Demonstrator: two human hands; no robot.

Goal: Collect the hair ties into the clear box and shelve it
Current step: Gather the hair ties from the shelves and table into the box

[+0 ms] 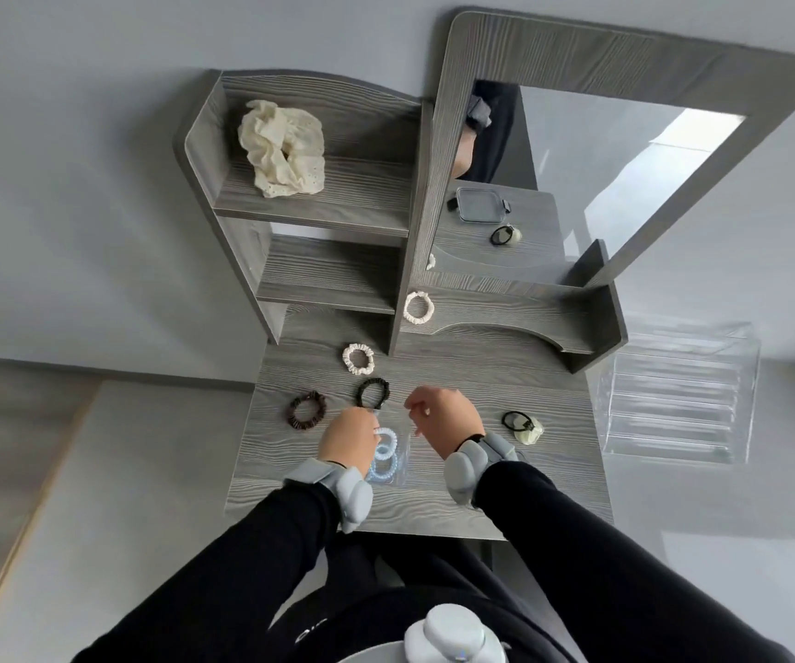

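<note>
The clear box (398, 464) lies on the grey table (434, 509) between my hands, with pale blue spiral hair ties (384, 454) inside. My left hand (348, 437) grips the box's far left edge. My right hand (446, 421) hovers over its right part with the fingers curled; I cannot tell whether it holds anything. Loose ties lie around: a brown scrunchie (307, 410), a black scrunchie (373, 393), a cream scrunchie (358, 358), another cream one (418, 307) on the ledge under the mirror, and a black tie with a pale green ornament (525, 425).
A grey two-level shelf unit (328, 275) stands at the back left, with a large cream ruffled scrunchie (283, 148) on its top level. A framed mirror (577, 184) stands at the back right. A clear ribbed container (678, 390) sits off the table's right side.
</note>
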